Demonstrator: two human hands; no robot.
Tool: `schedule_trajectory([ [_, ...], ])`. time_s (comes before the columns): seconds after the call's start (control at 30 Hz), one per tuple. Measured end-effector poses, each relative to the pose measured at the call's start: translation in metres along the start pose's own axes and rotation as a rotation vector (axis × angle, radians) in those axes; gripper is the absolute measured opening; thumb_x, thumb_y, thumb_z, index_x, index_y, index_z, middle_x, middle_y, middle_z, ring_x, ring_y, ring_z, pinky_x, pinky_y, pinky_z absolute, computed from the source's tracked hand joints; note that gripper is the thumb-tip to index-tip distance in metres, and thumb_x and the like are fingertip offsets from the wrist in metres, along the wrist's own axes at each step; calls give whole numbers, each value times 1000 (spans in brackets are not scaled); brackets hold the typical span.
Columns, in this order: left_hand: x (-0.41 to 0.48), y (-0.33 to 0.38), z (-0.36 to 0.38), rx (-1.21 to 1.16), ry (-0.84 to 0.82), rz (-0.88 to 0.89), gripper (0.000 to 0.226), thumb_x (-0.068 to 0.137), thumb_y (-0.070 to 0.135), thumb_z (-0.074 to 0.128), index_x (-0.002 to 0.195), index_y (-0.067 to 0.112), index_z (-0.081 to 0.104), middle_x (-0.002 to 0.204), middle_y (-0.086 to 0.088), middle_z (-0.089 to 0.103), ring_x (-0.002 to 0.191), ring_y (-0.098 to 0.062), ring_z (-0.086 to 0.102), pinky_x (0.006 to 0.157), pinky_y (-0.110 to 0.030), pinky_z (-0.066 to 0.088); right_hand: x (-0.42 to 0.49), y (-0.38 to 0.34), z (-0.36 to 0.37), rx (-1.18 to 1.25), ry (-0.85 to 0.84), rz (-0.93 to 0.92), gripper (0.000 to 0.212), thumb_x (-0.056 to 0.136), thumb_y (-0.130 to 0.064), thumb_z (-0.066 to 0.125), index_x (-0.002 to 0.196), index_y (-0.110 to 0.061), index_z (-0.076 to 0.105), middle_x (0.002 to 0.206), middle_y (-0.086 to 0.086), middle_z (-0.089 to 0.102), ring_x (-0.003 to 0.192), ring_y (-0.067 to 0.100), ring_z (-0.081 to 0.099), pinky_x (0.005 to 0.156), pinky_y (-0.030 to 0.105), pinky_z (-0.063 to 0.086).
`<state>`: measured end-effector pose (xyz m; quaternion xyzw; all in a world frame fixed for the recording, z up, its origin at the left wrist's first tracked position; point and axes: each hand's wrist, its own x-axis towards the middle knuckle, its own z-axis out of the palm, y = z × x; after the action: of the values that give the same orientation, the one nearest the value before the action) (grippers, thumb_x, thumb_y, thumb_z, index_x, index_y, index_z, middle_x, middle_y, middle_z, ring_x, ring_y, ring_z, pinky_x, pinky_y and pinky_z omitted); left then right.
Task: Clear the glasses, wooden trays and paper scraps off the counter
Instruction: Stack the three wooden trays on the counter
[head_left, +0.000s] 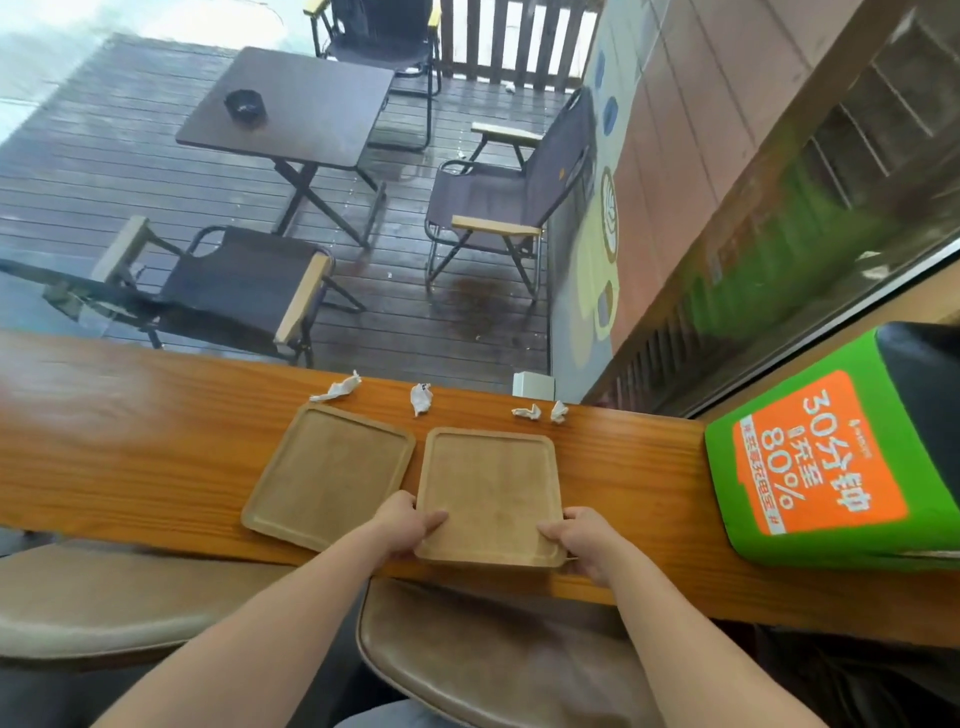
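**Wooden tray gripped at both near corners**

Wooden trays are what we have in hand. Nearest us, two brown cushioned stool seats (498, 649) sit under the edge of the long orange-brown wooden counter (130, 467). Our left hand (410, 522) is pinching the near left corner of the right-hand pale rectangular wooden tray (491, 488), thumb lying on its top surface and fingers tucked beneath. Our right hand (584, 540) clamps the near right corner the same way, thumb on top. So the tray stretches away from the grip, its near edge reaching the counter's near edge between our two hands; we cannot tell whether it is lifted or flat.

Just beside it on the left, touching or nearly touching, lies the second pale rectangular wooden tray (330, 475), turned at a slight angle and untouched.

Beyond the trays, along the counter's far edge, lie four crumpled white paper scraps (421, 399), well apart from our hands. At the right end of the counter stands a green and orange box with printed characters (826, 462).

Past the counter, we see a dark deck with a square dark table (291, 104) and folding chairs (498, 208).
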<state>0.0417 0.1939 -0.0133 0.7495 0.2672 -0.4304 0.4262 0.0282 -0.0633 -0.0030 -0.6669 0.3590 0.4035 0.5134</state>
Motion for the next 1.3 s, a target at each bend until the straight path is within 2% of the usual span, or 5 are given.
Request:
schedule_trajectory([
  [0.33,5,-5,27,179,269,76,41,92,37,67,121,10,57,121,-10,62,113,-27,61,93,-38,53,14,9,7,-226,153,-53,41,95,-18,63,129,-17,42,117,4,57,103,27,62,81,41,61],
  [0.53,-6,-3,39,320,411,162,31,95,30,62,118,12,56,114,-6,54,106,-24,58,90,-35,50,16,10,22,-372,264,-72,35,93,-23,60,125,-12,53,120,9,59,106,27,59,93,41,55],
  [0.8,-14,-5,52,373,374,115,37,98,29,55,128,9,47,135,-13,42,125,-30,45,105,-39,41,15,14,35,-287,344,25,61,94,-30,58,148,-13,36,147,15,39,131,35,43,107,42,43],
  [1.07,-15,-12,42,331,305,127,41,99,24,54,137,11,46,138,-13,45,127,-30,48,107,-40,43,15,25,23,-272,243,-55,51,94,-25,56,143,-15,45,123,3,56,111,26,58,91,38,54],
  [1.3,-13,-25,38,217,288,149,62,92,4,60,149,16,38,140,-10,53,127,-29,53,104,-38,47,14,38,18,-249,217,-112,53,96,-20,57,146,-18,42,133,5,57,109,25,60,92,37,56],
])
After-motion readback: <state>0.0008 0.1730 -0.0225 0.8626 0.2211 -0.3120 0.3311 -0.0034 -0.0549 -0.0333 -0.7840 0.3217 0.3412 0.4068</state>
